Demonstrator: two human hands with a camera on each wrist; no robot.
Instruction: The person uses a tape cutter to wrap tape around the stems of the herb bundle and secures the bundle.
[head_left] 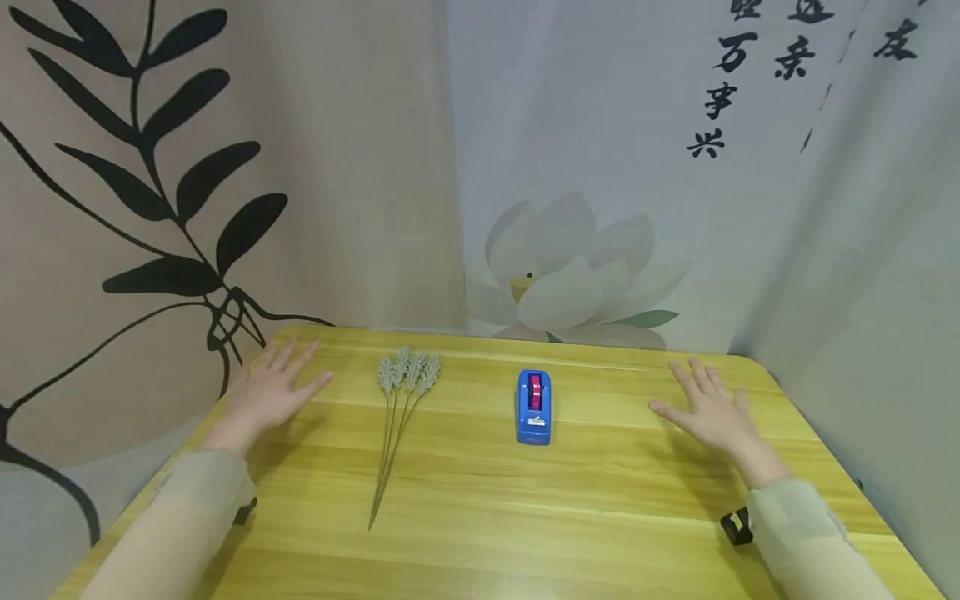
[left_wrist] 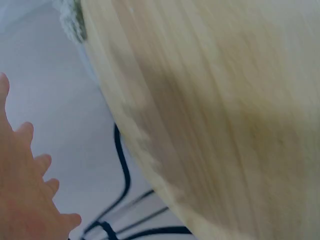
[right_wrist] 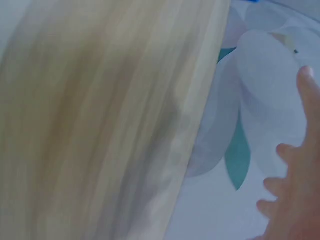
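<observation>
my left hand (head_left: 270, 392) and right hand (head_left: 711, 408) are wide apart, fingers spread and holding nothing, one toward each side of the table (head_left: 480, 517). between them lie the sprigs (head_left: 387, 446), to the right of my left hand and nearer to it, their long axis running front to back, heads away from me, stem ends toward me and slanting slightly left. farther right, apart from the sprigs, the dispenser (head_left: 534, 407) also lies lengthwise away from me, nearer my right hand, untouched.

Grey-green sprigs (head_left: 391, 435) left of upright-facing blue tape dispenser (head_left: 534, 410)
</observation>
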